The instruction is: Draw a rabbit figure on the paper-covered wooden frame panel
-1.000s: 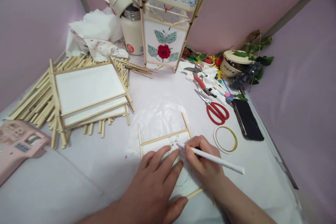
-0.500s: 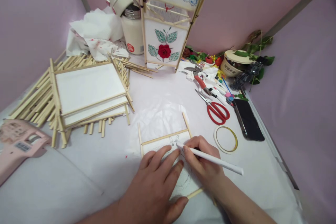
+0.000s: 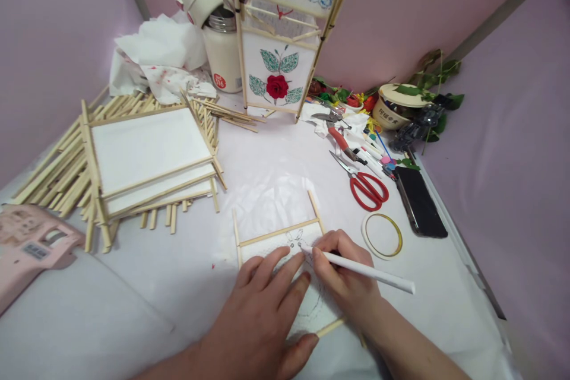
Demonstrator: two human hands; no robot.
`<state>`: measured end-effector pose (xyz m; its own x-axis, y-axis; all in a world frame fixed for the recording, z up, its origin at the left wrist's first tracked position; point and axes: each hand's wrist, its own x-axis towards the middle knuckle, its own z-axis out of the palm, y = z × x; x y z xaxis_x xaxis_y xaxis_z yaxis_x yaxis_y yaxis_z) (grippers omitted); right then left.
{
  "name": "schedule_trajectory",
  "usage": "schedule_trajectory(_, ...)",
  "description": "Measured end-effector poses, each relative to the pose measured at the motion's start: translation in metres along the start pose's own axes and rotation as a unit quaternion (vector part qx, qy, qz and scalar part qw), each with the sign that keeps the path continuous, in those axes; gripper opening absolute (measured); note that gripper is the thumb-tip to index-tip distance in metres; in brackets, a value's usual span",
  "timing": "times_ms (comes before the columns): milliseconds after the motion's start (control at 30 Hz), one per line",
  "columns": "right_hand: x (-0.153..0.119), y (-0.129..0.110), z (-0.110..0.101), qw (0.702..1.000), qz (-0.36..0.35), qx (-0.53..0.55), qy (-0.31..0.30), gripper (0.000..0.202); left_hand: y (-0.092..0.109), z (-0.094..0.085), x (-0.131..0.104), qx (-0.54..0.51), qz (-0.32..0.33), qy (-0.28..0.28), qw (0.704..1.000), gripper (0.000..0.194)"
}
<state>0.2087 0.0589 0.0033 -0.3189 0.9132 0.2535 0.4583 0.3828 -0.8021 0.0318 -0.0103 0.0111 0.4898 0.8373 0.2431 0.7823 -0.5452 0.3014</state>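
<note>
My right hand [image 3: 345, 270] grips a white pen [image 3: 369, 270], its tip touching a white sheet [image 3: 262, 244] set in a frame of thin wooden sticks [image 3: 280, 232]. Near the pen tip, a small dark line drawing [image 3: 294, 238] shows two loops and two dots. Faint curved lines run lower on the sheet, partly covered by my hands. My left hand [image 3: 267, 303] lies flat over the sheet with its fingers spread, holding nothing. Much of the frame's left side is hidden under it.
Left are stacked framed panels [image 3: 149, 148] on wooden sticks [image 3: 53, 172] and a pink glue gun [image 3: 40, 249]. Right lie red-handled scissors [image 3: 369, 191], a tape roll [image 3: 383, 236] and a phone [image 3: 421, 202]. Behind stand a bottle [image 3: 222, 59] and a lantern-like stick frame with a rose picture [image 3: 256, 53].
A second dark dot now shows beside the first at the pen tip. The pen has tilted slightly; my left hand stays in place. The whole view has shifted a little.
</note>
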Motion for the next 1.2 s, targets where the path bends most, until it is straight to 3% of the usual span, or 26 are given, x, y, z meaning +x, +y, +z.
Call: schedule_trajectory(1200,0.0002,-0.0007,-0.0002,1.000,0.013,0.009,0.004,0.013,0.0008,0.0024,-0.0016,-0.015,-0.011,-0.001,1.000,0.053)
